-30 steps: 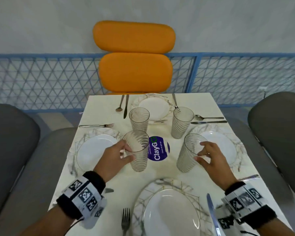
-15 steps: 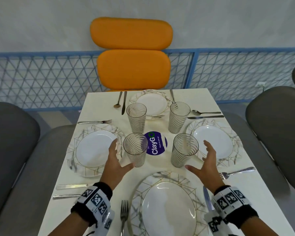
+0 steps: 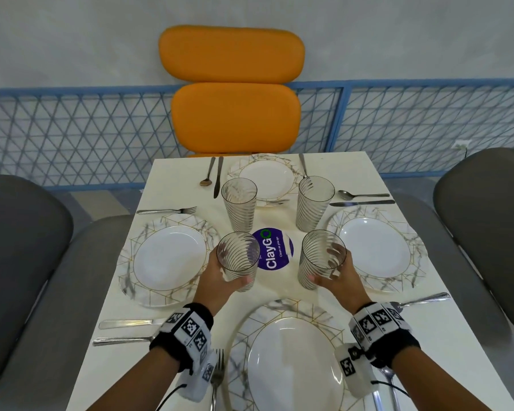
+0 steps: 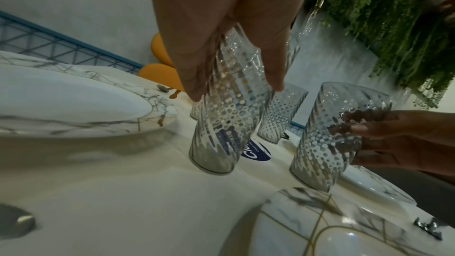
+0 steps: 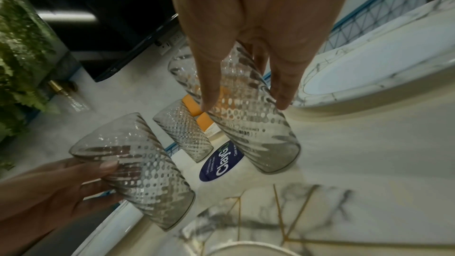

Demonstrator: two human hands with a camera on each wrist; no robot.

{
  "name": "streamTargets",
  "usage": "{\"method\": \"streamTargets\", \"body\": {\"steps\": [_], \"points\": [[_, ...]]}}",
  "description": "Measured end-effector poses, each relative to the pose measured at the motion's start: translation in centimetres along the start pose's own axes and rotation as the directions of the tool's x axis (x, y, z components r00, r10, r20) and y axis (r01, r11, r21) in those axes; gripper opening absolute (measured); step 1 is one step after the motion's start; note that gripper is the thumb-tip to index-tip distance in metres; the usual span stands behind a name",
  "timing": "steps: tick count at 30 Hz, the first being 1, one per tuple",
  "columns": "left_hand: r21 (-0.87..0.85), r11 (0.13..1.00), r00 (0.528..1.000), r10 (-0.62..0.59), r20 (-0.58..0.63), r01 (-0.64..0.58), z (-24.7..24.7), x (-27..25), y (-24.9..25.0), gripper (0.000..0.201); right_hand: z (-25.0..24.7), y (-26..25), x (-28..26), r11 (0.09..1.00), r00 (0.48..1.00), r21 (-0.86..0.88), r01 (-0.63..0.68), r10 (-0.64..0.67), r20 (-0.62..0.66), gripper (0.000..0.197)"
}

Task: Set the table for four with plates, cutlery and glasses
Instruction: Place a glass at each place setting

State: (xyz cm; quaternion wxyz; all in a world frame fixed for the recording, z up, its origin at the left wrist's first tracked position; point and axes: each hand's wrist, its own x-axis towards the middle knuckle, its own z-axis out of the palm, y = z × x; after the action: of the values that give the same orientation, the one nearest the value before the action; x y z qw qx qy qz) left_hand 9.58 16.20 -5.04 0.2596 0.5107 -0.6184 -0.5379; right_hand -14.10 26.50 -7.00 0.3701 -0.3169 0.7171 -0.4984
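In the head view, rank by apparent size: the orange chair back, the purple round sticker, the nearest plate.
1. Orange chair back and nearest plate: alike, and the plate is cut off by the frame and close to the camera, so unranked.
2. Purple sticker, clearly smallest.

Bright, even light fills the sharp head view with glare spots on the near plate (image 3: 294,366), while both wrist views are dimmer, blurred and edge-warped.

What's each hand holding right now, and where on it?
The left hand grips the near-left glass around its side wall, mid-height. The right hand grips the near-right glass the same way.
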Motion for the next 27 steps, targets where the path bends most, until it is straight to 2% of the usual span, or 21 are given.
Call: {"method": "streamTargets", "body": {"steps": [6, 8, 11, 13, 15, 17, 19, 21, 27], "points": [[0.004, 1.0, 1.0, -0.005, 0.019, 0.005, -0.2, 0.0, -0.2, 0.085, 0.0, 0.4, -0.4, 1.0, 1.0, -0.014, -0.005, 0.005, 0.0, 0.086], [-0.001, 1.0, 0.999, -0.012, 0.039, 0.012, -0.2, 0.1, -0.3, 0.092, 0.0, 0.5, -0.4, 1.0, 1.0, -0.016, -0.015, 0.015, 0.014, 0.088], [0.006, 1.0, 0.988, -0.017, 0.156, 0.016, -1.3, 0.1, -1.1, 0.115, -0.9, 0.6, -0.4, 0.993, 0.997, -0.119, 0.001, 0.009, 0.08, 0.096], [0.063, 0.998, 0.98, -0.037, 0.194, 0.025, -2.8, 0.1, -1.4, 0.115, -2.4, 0.4, -0.2, 0.98, 0.996, -0.201, 0.017, 0.001, 0.09, 0.091], [0.057, 0.998, 0.986, -0.049, 0.16, 0.041, -5.0, 0.4, -1.3, 0.101, -4.5, -0.1, 0.4, 0.97, 0.999, -0.241, 0.025, -0.016, 0.04, 0.081], [0.053, 0.999, 0.997, -0.017, 0.07, 0.014, -7.1, 1.2, -0.4, 0.089, -6.6, -1.1, 1.7, 0.961, 0.999, -0.275, 0.035, -0.043, -0.025, 0.074], [0.083, 0.996, 0.999, 0.022, -0.025, -0.02, -8.7, 3.0, 0.9, 0.083, -8.1, -2.5, 3.5, 0.945, 0.995, -0.322, 0.05, -0.074, -0.063, 0.073], [0.096, 0.994, 0.996, 0.059, -0.062, -0.053, -9.4, 5.4, 2.5, 0.083, -8.7, -4.1, 5.7, 0.928, 0.992, -0.364, 0.08, -0.11, -0.062, 0.076], [0.275, 0.956, 0.995, 0.085, 0.056, -0.097, -6.3, 11.6, 6.9, 0.104, -5.7, -8.4, 11.7, 0.851, 0.982, -0.492, 0.185, -0.172, 0.071, 0.098]]}}
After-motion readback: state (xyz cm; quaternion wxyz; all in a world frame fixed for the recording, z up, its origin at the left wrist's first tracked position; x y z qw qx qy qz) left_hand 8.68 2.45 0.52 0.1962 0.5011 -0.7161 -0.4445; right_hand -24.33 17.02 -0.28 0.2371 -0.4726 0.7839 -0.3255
